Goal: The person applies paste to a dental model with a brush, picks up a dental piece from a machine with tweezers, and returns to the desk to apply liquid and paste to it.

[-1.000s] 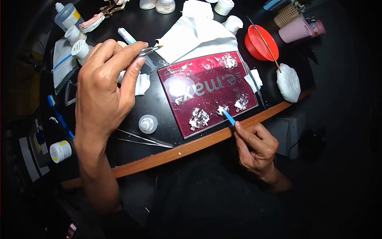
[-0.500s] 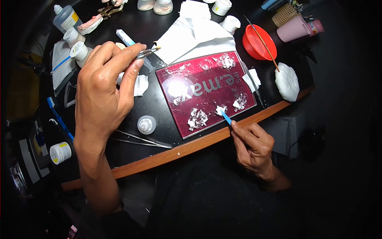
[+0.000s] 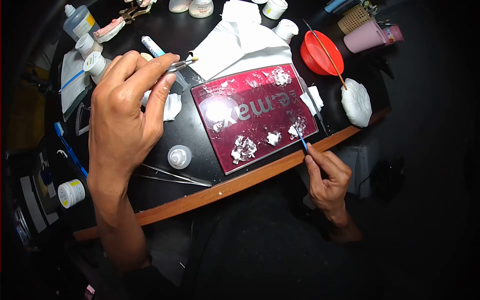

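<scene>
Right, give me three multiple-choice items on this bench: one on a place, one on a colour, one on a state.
1. Where is the tip of the blue tool in the right hand?
A. In the red bowl
B. At the white blob nearest the right edge of the maroon slab
C. On the tweezers

2. What colour is the mixing slab?
A. Maroon
B. Green
C. Yellow

3. What is the left hand doing?
A. Lying flat and empty
B. Holding a cup
C. Pinching a thin brush in its fingers

Key: 1 B, the tip touches the blob; 2 A, the slab's surface shows dark red; 3 C, the brush sticks out past thumb and forefinger.
</scene>
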